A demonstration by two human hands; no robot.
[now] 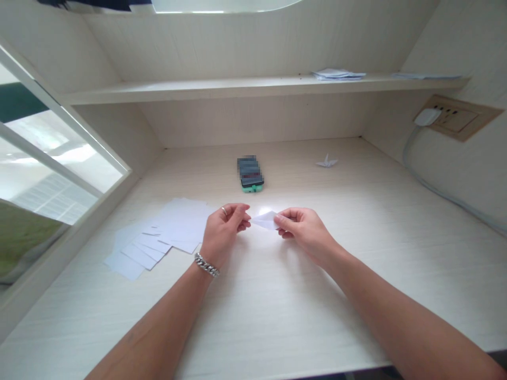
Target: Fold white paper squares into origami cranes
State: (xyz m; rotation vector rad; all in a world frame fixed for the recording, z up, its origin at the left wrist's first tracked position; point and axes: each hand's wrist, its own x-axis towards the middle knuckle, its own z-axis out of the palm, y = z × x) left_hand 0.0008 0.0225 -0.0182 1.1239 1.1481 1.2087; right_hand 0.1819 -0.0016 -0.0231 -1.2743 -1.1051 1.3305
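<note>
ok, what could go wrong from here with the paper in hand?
1. The small folded white paper is pinched by the bare right hand, with the bare left hand at its narrow tip; an uneven pull could tear or crease it.
2. The loose, fanned white sheets lie right beside the left hand; a sideways move might scatter them.
</note>
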